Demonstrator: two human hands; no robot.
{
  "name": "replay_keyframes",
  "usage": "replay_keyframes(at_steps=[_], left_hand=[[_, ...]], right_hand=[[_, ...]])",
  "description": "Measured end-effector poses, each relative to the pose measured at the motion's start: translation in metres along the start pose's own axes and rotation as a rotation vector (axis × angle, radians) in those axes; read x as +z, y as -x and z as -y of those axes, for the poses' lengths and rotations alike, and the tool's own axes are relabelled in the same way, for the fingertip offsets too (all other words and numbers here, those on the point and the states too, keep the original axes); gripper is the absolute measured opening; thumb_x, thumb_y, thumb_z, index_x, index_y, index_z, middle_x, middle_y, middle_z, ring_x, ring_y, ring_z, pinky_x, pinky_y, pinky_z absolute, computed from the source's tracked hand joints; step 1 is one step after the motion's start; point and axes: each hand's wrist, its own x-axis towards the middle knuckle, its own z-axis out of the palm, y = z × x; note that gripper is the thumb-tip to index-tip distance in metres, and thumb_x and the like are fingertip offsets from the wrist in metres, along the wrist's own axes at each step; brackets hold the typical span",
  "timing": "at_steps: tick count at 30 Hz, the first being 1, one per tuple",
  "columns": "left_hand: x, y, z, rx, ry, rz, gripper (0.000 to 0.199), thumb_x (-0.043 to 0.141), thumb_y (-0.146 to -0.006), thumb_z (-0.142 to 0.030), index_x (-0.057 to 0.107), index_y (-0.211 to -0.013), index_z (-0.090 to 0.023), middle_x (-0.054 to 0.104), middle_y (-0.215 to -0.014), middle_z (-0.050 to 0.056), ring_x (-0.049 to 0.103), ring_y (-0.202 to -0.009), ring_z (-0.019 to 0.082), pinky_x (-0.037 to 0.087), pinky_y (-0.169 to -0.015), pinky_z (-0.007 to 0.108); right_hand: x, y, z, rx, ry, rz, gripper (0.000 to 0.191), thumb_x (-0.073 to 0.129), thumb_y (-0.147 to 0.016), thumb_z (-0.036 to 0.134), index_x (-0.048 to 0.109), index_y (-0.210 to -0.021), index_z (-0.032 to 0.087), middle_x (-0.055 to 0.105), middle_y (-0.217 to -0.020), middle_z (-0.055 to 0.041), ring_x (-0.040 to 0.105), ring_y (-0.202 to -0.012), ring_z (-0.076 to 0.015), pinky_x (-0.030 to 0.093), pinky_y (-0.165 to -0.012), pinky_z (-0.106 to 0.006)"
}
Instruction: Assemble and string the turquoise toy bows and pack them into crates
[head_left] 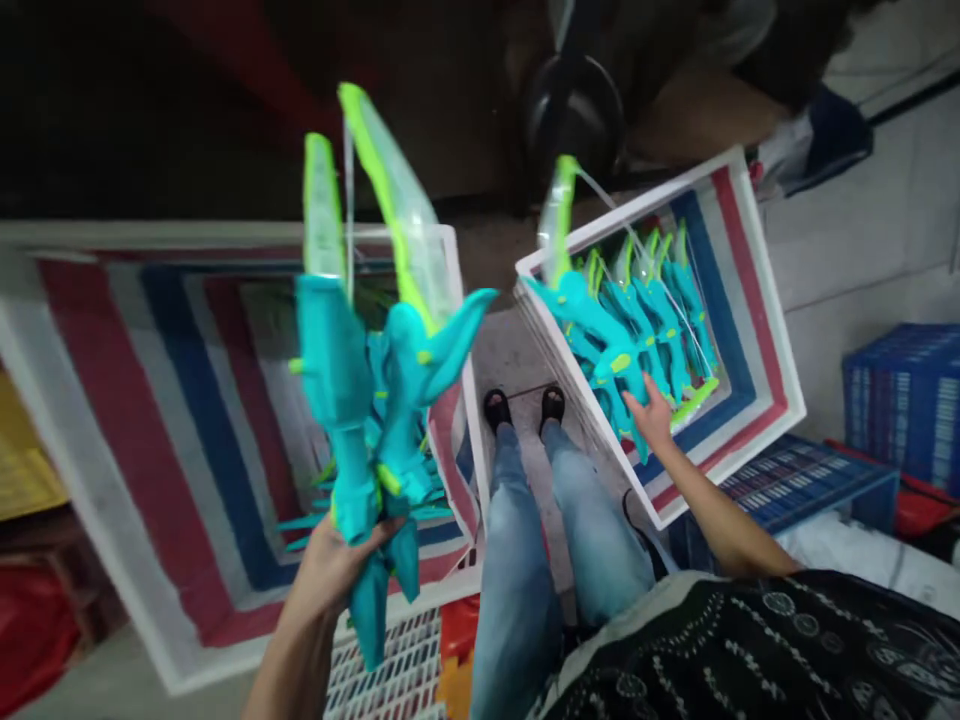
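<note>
My left hand is closed around the lower ends of two teal toy bows with lime-green limbs and pale strings. They stand upright above a white crate lined with striped sheeting, where more toy bows lie partly hidden. On the right, my right hand has its fingers round the handle of another toy bow, tilted over the near side of a second striped-lined crate. Inside that crate, several similar bows rest side by side in a row.
Between the crates are my legs and sandalled feet. Blue slatted crates stand at the right. A white slatted crate is below the left box. A yellow crate sits at the far left, and dark machinery is ahead.
</note>
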Motion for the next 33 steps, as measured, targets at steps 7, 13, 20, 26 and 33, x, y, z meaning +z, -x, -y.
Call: replay_keyframes(at_steps=[7,13,20,26,33], left_hand=[[0.042,-0.056,-0.14,0.087,-0.183,0.029,0.051,0.063,-0.052,-0.044,0.056,-0.098,-0.024,0.068,-0.074,0.001,0.066,-0.07,0.03,0.058,-0.065,0.044],[0.116,-0.094,-0.253,0.341,-0.746,0.136,0.047,0.055,-0.059,-0.045,0.059,-0.1,-0.021,0.066,-0.073,0.002,0.067,-0.074,0.028,0.053,-0.067,0.034],[0.24,-0.138,-0.348,0.643,-1.341,0.303,0.057,0.057,-0.077,-0.036,0.053,-0.131,-0.02,0.072,-0.109,0.011,0.068,-0.105,0.034,0.053,-0.084,0.037],[0.343,-0.184,-0.397,0.863,-1.629,0.516,0.071,0.064,-0.076,-0.033,0.046,-0.143,-0.021,0.068,-0.123,0.013,0.064,-0.113,0.036,0.052,-0.091,0.039],[0.399,-0.215,-0.382,0.831,-1.822,0.638,0.074,0.063,-0.076,-0.029,0.043,-0.147,-0.02,0.066,-0.126,0.018,0.063,-0.114,0.041,0.051,-0.092,0.046]], right_hand=[[0.052,-0.012,-0.116,0.332,0.006,0.1,0.061,0.055,-0.085,0.041,0.057,-0.137,0.009,0.062,-0.136,-0.0193,0.06,-0.124,-0.0324,0.048,-0.105,-0.048],[0.117,0.001,-0.125,0.223,-0.051,0.206,0.047,0.057,-0.09,0.034,0.063,-0.131,0.012,0.068,-0.124,-0.0172,0.061,-0.114,-0.0293,0.048,-0.101,-0.043],[0.122,0.009,-0.116,0.201,-0.003,0.322,0.055,0.053,-0.097,0.037,0.048,-0.149,0.02,0.063,-0.115,-0.0162,0.055,-0.108,-0.0296,0.045,-0.092,-0.04],[0.112,0.013,-0.111,0.233,0.034,0.412,0.055,0.05,-0.099,0.035,0.042,-0.153,0.026,0.059,-0.115,-0.0151,0.052,-0.11,-0.0295,0.042,-0.091,-0.038],[0.113,0.031,-0.119,0.278,-0.108,0.407,0.055,0.046,-0.1,0.031,0.039,-0.154,0.025,0.057,-0.125,-0.0149,0.057,-0.108,-0.0269,0.047,-0.089,-0.035]])
